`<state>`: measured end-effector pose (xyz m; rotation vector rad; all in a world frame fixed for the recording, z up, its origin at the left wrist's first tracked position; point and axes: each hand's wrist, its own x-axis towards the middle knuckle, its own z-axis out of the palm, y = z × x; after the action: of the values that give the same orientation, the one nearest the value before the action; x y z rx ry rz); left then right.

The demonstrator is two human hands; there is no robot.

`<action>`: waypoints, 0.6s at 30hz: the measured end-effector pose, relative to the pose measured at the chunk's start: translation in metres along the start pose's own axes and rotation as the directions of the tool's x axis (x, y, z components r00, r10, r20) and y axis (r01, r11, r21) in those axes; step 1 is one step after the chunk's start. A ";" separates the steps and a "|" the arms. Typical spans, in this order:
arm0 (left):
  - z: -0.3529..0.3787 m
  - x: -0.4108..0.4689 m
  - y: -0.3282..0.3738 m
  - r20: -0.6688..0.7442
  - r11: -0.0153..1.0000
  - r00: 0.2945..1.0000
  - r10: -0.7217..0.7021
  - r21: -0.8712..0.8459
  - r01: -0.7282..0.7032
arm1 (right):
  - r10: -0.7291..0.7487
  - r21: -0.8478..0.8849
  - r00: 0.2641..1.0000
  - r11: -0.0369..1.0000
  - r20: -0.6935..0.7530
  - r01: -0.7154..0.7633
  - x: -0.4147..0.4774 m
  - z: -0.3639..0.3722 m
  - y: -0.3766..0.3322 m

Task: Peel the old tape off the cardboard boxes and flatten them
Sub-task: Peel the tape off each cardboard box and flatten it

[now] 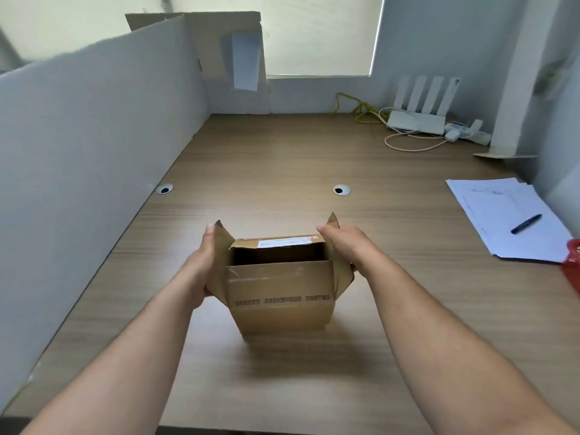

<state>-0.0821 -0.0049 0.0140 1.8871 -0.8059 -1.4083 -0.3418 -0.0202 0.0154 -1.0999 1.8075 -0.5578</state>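
Note:
A small brown cardboard box stands on the wooden desk in front of me, its top open and its flaps spread. Scraps of clear tape cling to the near flap, and a white label lies along the far flap. My left hand grips the left side flap, thumb along its inner face. My right hand holds the right side flap the same way. The box's inside is dark, and I see nothing in it.
A grey partition runs along the left. A cardboard piece leans at the back. A white router with cables sits far right, and papers with a black pen lie right. A red object is at the right edge.

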 end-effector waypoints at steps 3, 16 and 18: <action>0.008 -0.011 -0.005 0.172 0.994 0.983 -0.067 -0.069 0.080 | 0.048 0.203 0.972 0.974 0.230 -0.096 -0.017 -0.004 0.010; -0.015 -0.003 0.007 0.243 0.901 0.960 0.141 -0.434 -0.022 | -0.066 0.602 0.987 0.798 0.145 -0.036 -0.023 -0.025 -0.005; -0.016 -0.006 0.007 0.246 0.928 0.953 0.176 -0.364 -0.077 | -0.073 0.540 0.986 0.841 0.152 -0.021 -0.026 -0.015 -0.010</action>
<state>-0.0688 -0.0027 0.0267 1.3635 -0.7322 -1.6308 -0.3460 -0.0035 0.0421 -0.7508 1.3630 -0.9000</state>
